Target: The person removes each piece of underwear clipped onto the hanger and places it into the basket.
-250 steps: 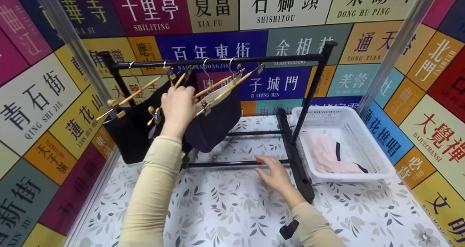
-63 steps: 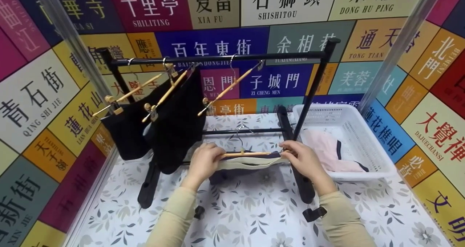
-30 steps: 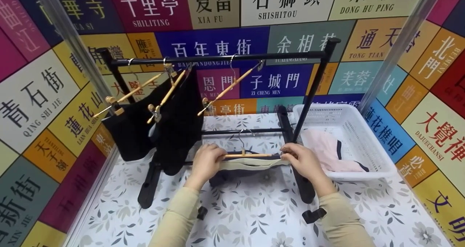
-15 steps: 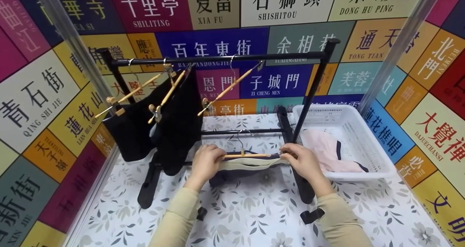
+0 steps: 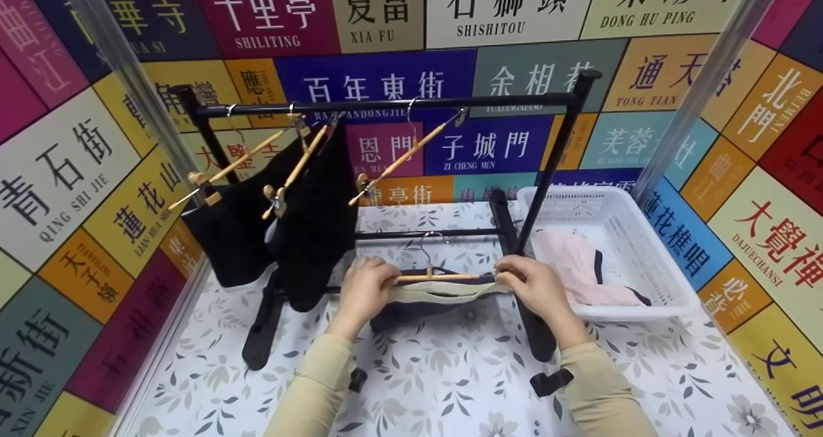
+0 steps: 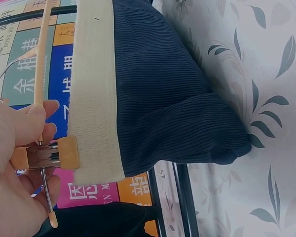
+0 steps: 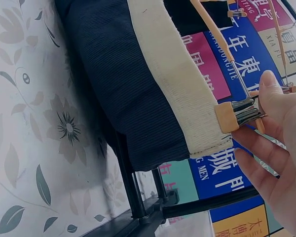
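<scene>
The left hand and the right hand hold a wooden hanger between them, one near each end. The left fingers curl round the bar beside a clip, with the thumb on the wood; the right thumb and fingers pinch the clip at the other end. A dark blue ribbed garment with a cream waistband is under the hanger, in front of the rack and above the leaf-print table; whether its lower edge touches the table, I cannot tell. The right clip sits over the waistband's end. On the rack's top bar, two black garments hang from hangers at the left, and another hanger is near the middle. A white basket stands just beside the rack's right foot, with a pink cloth lying in it.
</scene>
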`<state>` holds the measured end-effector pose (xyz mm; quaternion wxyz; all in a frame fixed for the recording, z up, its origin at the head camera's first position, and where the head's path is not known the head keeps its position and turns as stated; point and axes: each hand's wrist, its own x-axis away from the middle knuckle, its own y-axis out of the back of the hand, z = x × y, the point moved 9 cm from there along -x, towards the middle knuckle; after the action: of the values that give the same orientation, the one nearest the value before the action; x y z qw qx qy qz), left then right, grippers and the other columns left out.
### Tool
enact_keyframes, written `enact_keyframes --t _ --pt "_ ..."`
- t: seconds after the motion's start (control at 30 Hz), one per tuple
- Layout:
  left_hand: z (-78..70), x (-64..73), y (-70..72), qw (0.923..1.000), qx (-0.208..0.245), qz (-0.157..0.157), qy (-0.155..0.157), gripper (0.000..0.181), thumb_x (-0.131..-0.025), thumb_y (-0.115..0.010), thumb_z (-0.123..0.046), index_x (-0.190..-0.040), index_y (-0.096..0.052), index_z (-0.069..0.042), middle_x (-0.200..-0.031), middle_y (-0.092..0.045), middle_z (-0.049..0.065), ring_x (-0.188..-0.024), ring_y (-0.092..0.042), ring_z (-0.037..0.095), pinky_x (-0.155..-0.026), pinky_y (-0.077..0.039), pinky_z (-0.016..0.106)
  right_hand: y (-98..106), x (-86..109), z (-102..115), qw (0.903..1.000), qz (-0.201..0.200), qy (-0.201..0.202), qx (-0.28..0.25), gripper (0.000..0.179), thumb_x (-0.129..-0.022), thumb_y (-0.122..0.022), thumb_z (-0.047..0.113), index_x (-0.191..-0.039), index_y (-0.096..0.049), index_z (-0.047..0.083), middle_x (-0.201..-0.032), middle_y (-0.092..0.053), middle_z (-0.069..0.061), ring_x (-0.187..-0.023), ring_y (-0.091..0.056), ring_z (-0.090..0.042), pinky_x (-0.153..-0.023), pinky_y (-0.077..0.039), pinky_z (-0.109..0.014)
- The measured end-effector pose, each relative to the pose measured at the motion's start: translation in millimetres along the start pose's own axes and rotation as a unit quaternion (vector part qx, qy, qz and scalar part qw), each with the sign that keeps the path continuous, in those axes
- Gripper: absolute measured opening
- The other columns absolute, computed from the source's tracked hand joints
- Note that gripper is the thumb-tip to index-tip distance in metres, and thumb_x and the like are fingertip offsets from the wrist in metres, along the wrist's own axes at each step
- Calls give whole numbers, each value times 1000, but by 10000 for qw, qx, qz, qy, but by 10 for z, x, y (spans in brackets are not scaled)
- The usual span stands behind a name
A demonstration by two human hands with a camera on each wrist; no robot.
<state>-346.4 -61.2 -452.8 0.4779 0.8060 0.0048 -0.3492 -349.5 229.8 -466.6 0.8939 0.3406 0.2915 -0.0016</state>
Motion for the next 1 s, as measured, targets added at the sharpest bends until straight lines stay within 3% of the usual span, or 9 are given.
enact_keyframes --t 0.53,0.8,1.0 --pt "1 -15 -9 10000 34 62 68 11 -81 -76 -7 -90 -76 -14 -87 -67 1 -87 -61 27 -96 -44 55 26 -12 49 9992 -171 179 312 9 -87 -76 11 -95 -73 14 -87 -73 6 -72 -70 -12 -69 -56 -37" --pt "14 -9 -20 9998 50 45 178 14 -80 -76 -6 -91 -76 -15 -89 -68 1 -83 -59 25 -76 -48 45 46 -15 71 9981 -296 212 502 8 -87 -76 13 -94 -73 17 -87 -73 6 -72 -69 -14 -67 -55 -40" --pt "-2 -9 -7 9999 32 -31 110 13 -81 -78 -8 -91 -76 -15 -88 -68 1 -82 -59 26 -76 -48 46 46 -8 80 9975 -328 324 542 12 -86 -76 12 -97 -72 16 -87 -72 3 -71 -70 -15 -66 -54 -41"
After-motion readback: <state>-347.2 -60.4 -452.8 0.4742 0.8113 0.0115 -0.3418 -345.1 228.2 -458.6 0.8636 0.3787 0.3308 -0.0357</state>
